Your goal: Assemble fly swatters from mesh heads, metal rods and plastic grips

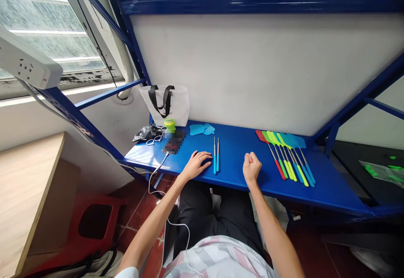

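My left hand (196,165) lies open and palm down on the blue table, its fingers spread. Just right of it, two metal rods with blue handles (216,162) lie side by side, not touched. My right hand (251,167) is closed in a fist on or just above the table, with nothing showing in it. To its right lies a row of several fly swatters (285,156) with red, green, yellow and blue heads and coloured handles. Behind the two rods, near the wall, are loose blue swatter heads (202,129), partly overlapping.
A white bag (179,105) with black straps stands at the back left. Before it are a green tub (169,125), scissors (154,140), black plastic (147,133) and a blurred-out phone-like item (175,142) on a white cable (159,166). Blue frame bars (261,3) enclose the table.
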`<state>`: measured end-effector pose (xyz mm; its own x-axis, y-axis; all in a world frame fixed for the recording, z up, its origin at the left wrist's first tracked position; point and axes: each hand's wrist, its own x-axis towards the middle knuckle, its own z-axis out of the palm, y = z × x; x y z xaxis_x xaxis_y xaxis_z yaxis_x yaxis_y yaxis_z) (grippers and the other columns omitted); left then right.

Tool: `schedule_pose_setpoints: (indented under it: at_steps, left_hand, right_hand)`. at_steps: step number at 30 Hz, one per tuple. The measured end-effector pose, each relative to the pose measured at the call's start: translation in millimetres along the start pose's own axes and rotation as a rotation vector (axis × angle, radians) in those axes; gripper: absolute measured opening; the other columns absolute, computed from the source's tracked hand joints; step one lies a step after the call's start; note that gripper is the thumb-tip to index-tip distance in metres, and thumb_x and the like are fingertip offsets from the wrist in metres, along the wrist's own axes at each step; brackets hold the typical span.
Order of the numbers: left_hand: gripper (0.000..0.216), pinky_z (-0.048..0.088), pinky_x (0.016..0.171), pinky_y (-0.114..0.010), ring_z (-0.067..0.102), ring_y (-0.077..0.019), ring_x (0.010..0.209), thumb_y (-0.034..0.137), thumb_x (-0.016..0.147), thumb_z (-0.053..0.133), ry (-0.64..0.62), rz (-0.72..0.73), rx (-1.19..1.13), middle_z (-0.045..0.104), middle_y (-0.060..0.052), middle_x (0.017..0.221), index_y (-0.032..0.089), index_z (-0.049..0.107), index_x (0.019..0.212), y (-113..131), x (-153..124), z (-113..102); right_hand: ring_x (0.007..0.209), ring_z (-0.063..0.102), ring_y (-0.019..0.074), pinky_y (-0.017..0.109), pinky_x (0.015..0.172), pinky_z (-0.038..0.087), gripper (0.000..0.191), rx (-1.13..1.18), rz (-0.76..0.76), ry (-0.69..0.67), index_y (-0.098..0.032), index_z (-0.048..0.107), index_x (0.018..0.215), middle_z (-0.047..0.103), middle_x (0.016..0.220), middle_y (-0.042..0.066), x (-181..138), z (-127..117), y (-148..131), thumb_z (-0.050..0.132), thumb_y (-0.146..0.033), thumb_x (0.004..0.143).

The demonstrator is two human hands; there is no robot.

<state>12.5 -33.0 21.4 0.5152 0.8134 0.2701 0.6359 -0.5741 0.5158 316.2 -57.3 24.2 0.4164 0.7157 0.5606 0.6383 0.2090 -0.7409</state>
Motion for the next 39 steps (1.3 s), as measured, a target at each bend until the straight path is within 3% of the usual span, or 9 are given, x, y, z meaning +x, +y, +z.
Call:
schedule_pose_setpoints:
  at_steps: [5,10,15,19,25,28,31,33,39]
  left_hand:
    - [0.033,0.020,0.141,-0.059,0.056,-0.0264,0.156,0.049,0.117,0.052,-0.010,-0.014,-0.002,0.068,-0.002,0.160,0.035,0.072,0.140,1,0,0]
    - [0.034,0.019,0.141,-0.059,0.056,-0.0265,0.155,0.048,0.117,0.052,-0.015,-0.022,0.007,0.068,-0.003,0.160,0.035,0.072,0.141,2,-1,-1]
    - [0.033,0.022,0.141,-0.059,0.056,-0.0264,0.155,0.048,0.117,0.053,-0.022,-0.020,0.031,0.068,-0.002,0.160,0.035,0.072,0.141,1,0,-1]
    - [0.034,0.021,0.141,-0.059,0.056,-0.0264,0.156,0.048,0.118,0.052,-0.017,-0.022,0.019,0.068,-0.003,0.160,0.035,0.072,0.141,0,0,0]
    - [0.034,0.020,0.141,-0.060,0.056,-0.0265,0.156,0.049,0.118,0.051,-0.018,-0.025,0.018,0.068,-0.003,0.160,0.034,0.072,0.140,-1,0,0]
    - [0.034,0.020,0.141,-0.060,0.055,-0.0264,0.156,0.049,0.118,0.051,-0.021,-0.027,0.019,0.068,-0.003,0.160,0.034,0.072,0.141,0,0,0]
    - [0.035,0.021,0.141,-0.060,0.056,-0.0263,0.156,0.049,0.118,0.050,-0.019,-0.013,0.035,0.068,-0.003,0.160,0.035,0.072,0.141,0,0,1]
    - [0.037,0.024,0.141,-0.059,0.055,-0.0271,0.157,0.050,0.118,0.051,0.006,-0.018,0.064,0.064,-0.004,0.164,0.034,0.070,0.145,-1,-1,4]
    - [0.050,0.027,0.140,-0.062,0.039,-0.0340,0.169,0.055,0.116,0.052,0.089,-0.105,0.178,0.052,-0.009,0.176,0.030,0.062,0.159,-8,-2,19]
  right_hand:
    - [0.061,0.016,0.0132,0.031,0.055,0.018,0.043,0.076,0.042,0.075,-0.029,0.012,0.073,0.014,0.062,-0.008,1,3,9,0.051,-0.023,0.090]
    - [0.056,0.018,0.0127,0.032,0.056,0.020,0.045,-0.007,-0.160,-0.170,-0.027,0.019,0.067,0.021,0.057,-0.007,-1,9,3,0.051,-0.031,0.098]
    - [0.048,0.040,0.0131,0.033,0.057,0.028,0.064,-0.023,-0.226,-0.323,-0.025,0.041,0.054,0.046,0.049,-0.002,-4,7,-10,0.048,-0.051,0.113]
    - [0.066,0.071,0.0195,0.030,0.065,0.046,0.063,0.072,-0.161,-0.409,-0.024,0.072,0.062,0.075,0.068,0.005,-5,3,-10,0.040,-0.043,0.113]
    - [0.063,0.075,0.0230,0.032,0.063,0.051,0.061,0.084,-0.078,-0.336,-0.025,0.073,0.052,0.074,0.059,0.006,-7,1,-2,0.043,-0.034,0.105]
    - [0.072,0.078,0.0234,0.032,0.068,0.053,0.064,0.047,-0.099,-0.342,-0.025,0.079,0.064,0.081,0.074,0.007,-4,3,-4,0.039,-0.040,0.112]
    - [0.078,0.078,0.0233,0.032,0.071,0.055,0.056,-0.011,-0.131,-0.424,-0.025,0.088,0.106,0.084,0.086,0.006,-1,5,-8,0.038,-0.049,0.116]
    - [0.087,0.079,0.0246,0.033,0.074,0.056,0.048,-0.089,-0.169,-0.465,-0.027,0.082,0.131,0.085,0.098,0.006,0,7,-9,0.042,-0.047,0.116]
    - [0.119,0.072,0.0293,0.044,0.100,0.058,0.040,-0.259,-0.330,-0.510,-0.028,0.083,0.124,0.081,0.129,0.009,-1,12,-4,0.044,-0.029,0.112]
